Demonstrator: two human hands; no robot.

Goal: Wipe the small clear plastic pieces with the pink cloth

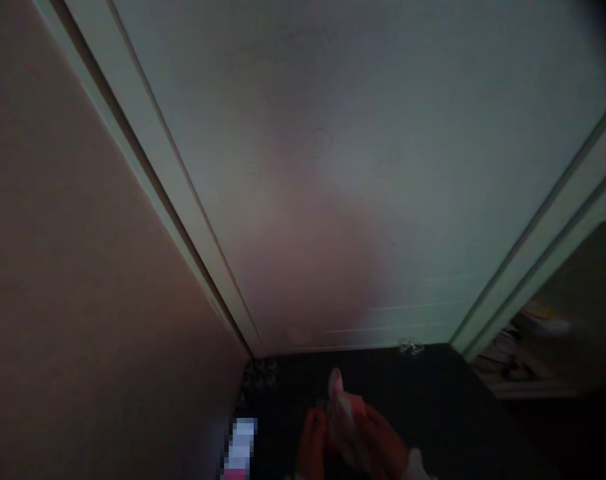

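Low in the head view, both of my hands are close together over a dark surface (433,400). My right hand (385,437) is closed around a pale, pinkish folded piece (347,423) that looks like thin cloth or paper. A rounded tip sticks up above it, and I cannot make out whether that is a finger or part of the piece. Just left of it is my left hand (311,440), its fingers curled together. What they hold, if anything, is too dim to see. Pale cuffs show at the lower edge.
A pale panel (357,200) rises behind the dark surface, with a brownish wall (107,267) on the left. Small clear objects (411,346) lie at the panel's foot. A pixelated bright patch (240,443) is at lower left. At right a shelf (537,387) bears assorted items.
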